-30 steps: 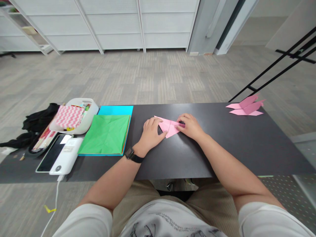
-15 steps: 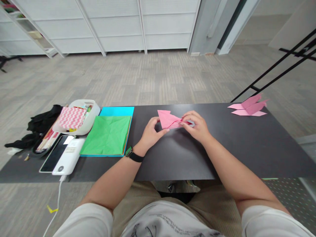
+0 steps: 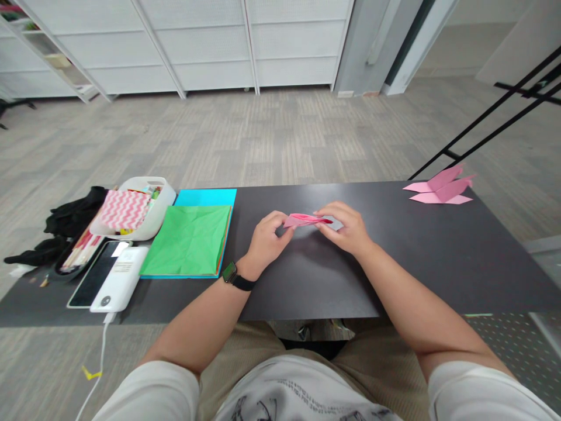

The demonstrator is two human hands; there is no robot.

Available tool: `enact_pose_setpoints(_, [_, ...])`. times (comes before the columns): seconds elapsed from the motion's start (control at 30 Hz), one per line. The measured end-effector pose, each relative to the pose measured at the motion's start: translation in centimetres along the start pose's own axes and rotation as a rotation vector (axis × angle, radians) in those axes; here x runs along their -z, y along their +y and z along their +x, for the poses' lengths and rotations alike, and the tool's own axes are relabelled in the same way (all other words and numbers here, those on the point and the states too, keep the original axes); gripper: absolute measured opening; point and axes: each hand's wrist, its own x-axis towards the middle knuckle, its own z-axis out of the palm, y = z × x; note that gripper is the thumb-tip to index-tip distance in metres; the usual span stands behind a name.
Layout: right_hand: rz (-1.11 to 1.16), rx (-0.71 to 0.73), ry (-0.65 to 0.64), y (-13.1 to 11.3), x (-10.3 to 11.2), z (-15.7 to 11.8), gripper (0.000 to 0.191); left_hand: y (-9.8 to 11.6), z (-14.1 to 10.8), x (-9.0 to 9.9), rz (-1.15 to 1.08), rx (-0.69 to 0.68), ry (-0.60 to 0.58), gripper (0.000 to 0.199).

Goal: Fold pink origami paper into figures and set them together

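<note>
A folded piece of pink paper (image 3: 302,220) is held between my two hands over the middle of the dark table. Its layered edge faces me, so it looks thin and narrow. My left hand (image 3: 269,237) pinches the left end between thumb and fingers. At the other end, the thumb and fingertips of my right hand (image 3: 344,227) close on a narrow, pointed part. Some of the paper is hidden behind the fingertips.
Pink folded paper figures (image 3: 442,188) rest at the table's far right. On the left lie green paper (image 3: 188,240) over blue sheets, a white basket (image 3: 164,204) with a pink zigzag pouch (image 3: 125,209), a phone (image 3: 94,278), a cabled white power bank (image 3: 120,279) and black cloth (image 3: 74,213).
The pink paper has been tilted: its broad upright face showed before, and now its thin layered edge does. Both hands keep their hold, nearly in the same place.
</note>
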Motion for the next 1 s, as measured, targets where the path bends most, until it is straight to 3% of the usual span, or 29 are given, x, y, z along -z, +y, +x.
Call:
enact_pose_setpoints(0.23, [0.006,0.068,0.045,-0.6,0.0,0.1,0.020,0.5,0.0,0.5,0.108,-0.075,0.000,0.009])
enact_pose_setpoints(0.4, [0.016,0.259,0.135,-0.5,-0.2,0.2,0.011,0.2,0.0,0.7,0.093,-0.173,0.060,0.005])
enact_pose_setpoints(0.5, [0.014,0.313,0.154,-0.5,-0.2,0.3,0.015,0.0,0.0,0.6,0.095,-0.190,0.077,0.005])
enact_pose_setpoints(0.73, [0.096,0.264,0.114,-0.4,-0.2,0.2,0.015,-0.1,0.0,0.5,0.062,-0.188,0.044,0.012])
enact_pose_setpoints(1.0, [0.146,0.165,0.240,-0.3,0.4,0.1,0.007,-0.3,0.4,1.3,0.008,-0.092,0.117,0.012])
